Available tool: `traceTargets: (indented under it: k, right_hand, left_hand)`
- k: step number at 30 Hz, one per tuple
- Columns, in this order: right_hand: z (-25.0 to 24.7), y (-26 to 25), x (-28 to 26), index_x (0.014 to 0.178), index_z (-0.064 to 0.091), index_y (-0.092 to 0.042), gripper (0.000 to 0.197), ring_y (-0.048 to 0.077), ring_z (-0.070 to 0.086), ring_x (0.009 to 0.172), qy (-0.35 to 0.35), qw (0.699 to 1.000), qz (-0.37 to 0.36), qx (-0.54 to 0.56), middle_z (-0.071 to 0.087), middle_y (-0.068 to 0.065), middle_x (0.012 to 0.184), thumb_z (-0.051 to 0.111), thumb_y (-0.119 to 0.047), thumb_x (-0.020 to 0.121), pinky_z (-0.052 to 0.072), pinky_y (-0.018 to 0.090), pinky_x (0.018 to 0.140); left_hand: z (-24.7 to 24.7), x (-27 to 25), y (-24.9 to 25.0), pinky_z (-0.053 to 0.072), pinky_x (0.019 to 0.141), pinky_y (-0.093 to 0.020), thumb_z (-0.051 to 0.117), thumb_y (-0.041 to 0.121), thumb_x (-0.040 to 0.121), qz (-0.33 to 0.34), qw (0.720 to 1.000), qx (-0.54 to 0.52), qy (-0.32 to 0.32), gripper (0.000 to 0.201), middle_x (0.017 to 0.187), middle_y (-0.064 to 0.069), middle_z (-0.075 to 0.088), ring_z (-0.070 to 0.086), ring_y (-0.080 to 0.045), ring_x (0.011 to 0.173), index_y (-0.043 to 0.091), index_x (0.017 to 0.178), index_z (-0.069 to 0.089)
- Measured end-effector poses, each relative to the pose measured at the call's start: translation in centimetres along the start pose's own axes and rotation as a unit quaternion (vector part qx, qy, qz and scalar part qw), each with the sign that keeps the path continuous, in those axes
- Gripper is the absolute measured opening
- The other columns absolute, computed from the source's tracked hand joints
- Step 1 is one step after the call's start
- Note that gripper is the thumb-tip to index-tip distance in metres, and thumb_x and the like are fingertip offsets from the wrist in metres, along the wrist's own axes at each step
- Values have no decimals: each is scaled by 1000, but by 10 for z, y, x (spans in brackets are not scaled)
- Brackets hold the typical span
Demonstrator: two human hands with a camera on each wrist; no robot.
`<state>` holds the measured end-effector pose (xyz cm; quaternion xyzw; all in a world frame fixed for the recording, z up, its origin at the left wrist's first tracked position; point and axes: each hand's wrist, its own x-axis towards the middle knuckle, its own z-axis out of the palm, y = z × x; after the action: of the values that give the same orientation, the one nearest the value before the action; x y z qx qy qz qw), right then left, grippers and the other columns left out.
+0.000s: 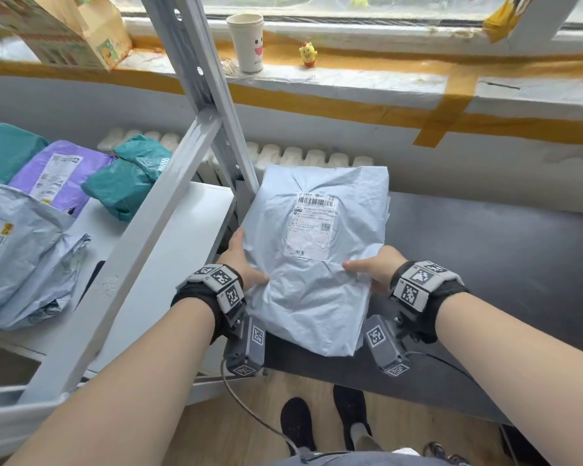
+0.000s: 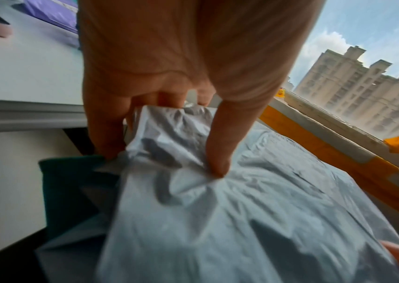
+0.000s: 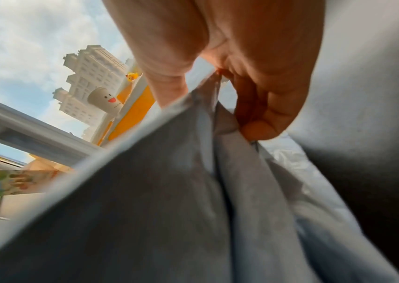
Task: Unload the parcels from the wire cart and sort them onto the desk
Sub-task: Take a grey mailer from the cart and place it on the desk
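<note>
A pale grey-blue plastic parcel (image 1: 317, 250) with a white shipping label (image 1: 312, 223) is held over the left end of the dark desk (image 1: 485, 264). My left hand (image 1: 246, 264) grips its left edge, thumb on top and fingers underneath; the left wrist view shows that thumb (image 2: 217, 153) pressed into the crumpled parcel (image 2: 242, 220). My right hand (image 1: 371, 267) pinches the right edge, and in the right wrist view its fingers (image 3: 258, 114) curl under the parcel (image 3: 169, 210). A teal parcel (image 2: 67, 191) lies below the held one.
On the white shelf (image 1: 169, 250) at left lie a purple parcel (image 1: 58, 179), teal parcels (image 1: 128, 183) and a grey-blue parcel (image 1: 17, 257). A grey metal frame post (image 1: 196, 79) slants between shelf and desk. A paper cup (image 1: 246, 42) and yellow toy (image 1: 308, 53) stand on the windowsill.
</note>
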<state>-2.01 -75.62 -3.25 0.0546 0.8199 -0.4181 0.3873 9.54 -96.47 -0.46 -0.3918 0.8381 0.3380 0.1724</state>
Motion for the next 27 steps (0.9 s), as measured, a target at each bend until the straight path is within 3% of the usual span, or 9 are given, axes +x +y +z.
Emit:
traceTargets:
  k: [2,4,8,12,15,18,21,23,27]
  right_hand:
    - [0,-2,-1,105,57,-2,34,20,62,74,-1,999,-27,-25,63,12,95,75,-9,77,52,26,58]
    - [0,-3,-3,127,50,1,58,25,65,94,20,997,-56,-54,63,15,113,75,-8,75,54,31,79]
    - [-6,-8,-9,117,54,1,46,30,63,102,76,992,-97,-16,63,17,115,74,-3,75,51,38,91]
    - [-10,-15,-4,132,43,-4,66,30,55,115,100,985,-92,-106,55,14,127,74,-19,75,45,37,99]
    - [-8,-17,-11,139,29,-14,83,34,39,127,156,964,-99,-191,36,15,139,76,-29,72,36,38,106]
    - [4,-20,-25,147,17,-27,86,35,11,141,137,907,-200,-345,12,9,154,67,-39,78,19,43,115]
    - [15,-18,-31,148,7,-40,93,37,-14,144,29,856,-231,-462,-11,6,158,63,-59,75,7,51,116]
    - [17,-13,-27,145,-4,-46,108,38,-19,142,-33,864,-201,-459,-24,6,155,71,-58,69,11,53,115]
    - [21,-1,-17,140,-12,-55,118,43,-16,141,-55,875,-182,-445,-37,1,150,80,-44,67,23,57,110]
  left_hand:
    - [2,-2,2,41,93,-29,74,11,77,18,1000,0,19,105,147,-10,38,51,-28,122,24,151,1]
    - [5,-7,4,39,86,-25,70,7,78,52,997,9,52,98,140,-13,44,52,-28,119,25,151,7]
    - [4,-13,13,41,92,-28,69,8,80,116,987,25,111,90,136,-15,44,51,-29,119,26,149,16]
    - [4,-5,20,43,95,-34,62,16,83,60,990,102,72,72,132,-18,43,52,-34,115,26,145,27]
    - [9,-8,22,39,102,-42,59,18,82,13,974,211,82,58,138,-15,30,40,-36,125,25,136,39]
    - [19,-11,31,21,114,-50,60,13,79,118,938,309,103,72,154,-5,11,15,-31,142,34,141,29]
    - [29,-12,38,21,113,-53,61,35,78,185,933,309,18,76,153,-1,20,17,-29,142,38,144,23]
    - [34,-8,35,25,112,-54,69,53,67,153,948,278,-30,98,155,-5,15,17,-32,142,39,146,14]
    - [39,-4,26,24,112,-59,81,47,62,108,947,297,-59,122,157,-10,-18,1,-45,142,49,144,-9]
